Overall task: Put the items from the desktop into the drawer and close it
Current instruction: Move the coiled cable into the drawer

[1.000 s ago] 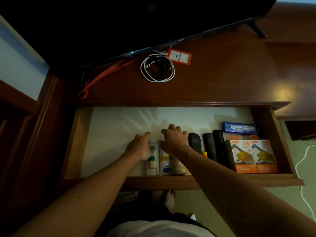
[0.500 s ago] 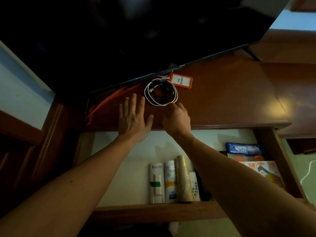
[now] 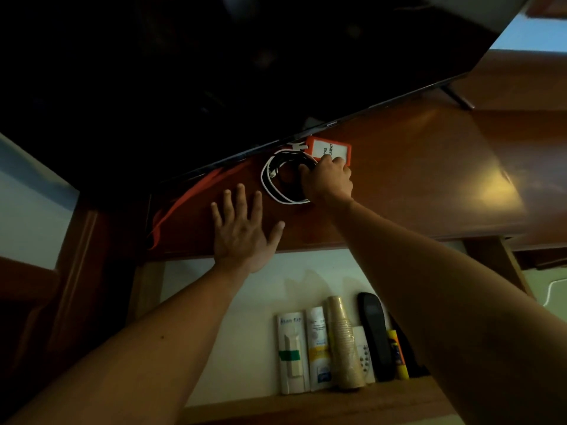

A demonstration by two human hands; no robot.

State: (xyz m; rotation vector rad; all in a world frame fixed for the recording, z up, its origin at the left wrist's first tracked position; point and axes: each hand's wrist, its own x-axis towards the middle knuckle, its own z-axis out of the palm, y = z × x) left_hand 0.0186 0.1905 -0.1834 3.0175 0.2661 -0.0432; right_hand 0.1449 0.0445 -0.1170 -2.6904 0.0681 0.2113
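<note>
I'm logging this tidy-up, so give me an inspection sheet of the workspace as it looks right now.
Surface: glossy reddish-brown wooden desktop, glare patch at right.
Job's things: coiled white and black cables; orange-framed badge holder with orange lanyard; open white-lined drawer.
Clutter: tubes, sleeve of paper cups, black remote lined up in the drawer.
Grippers: left hand spread flat; right hand closing on the coil.
Cables: white cord on floor.
Surroundings: dark flat television above.

right hand: lay curled on coiled cables
left hand: flat, spread on desktop
drawer: open
</note>
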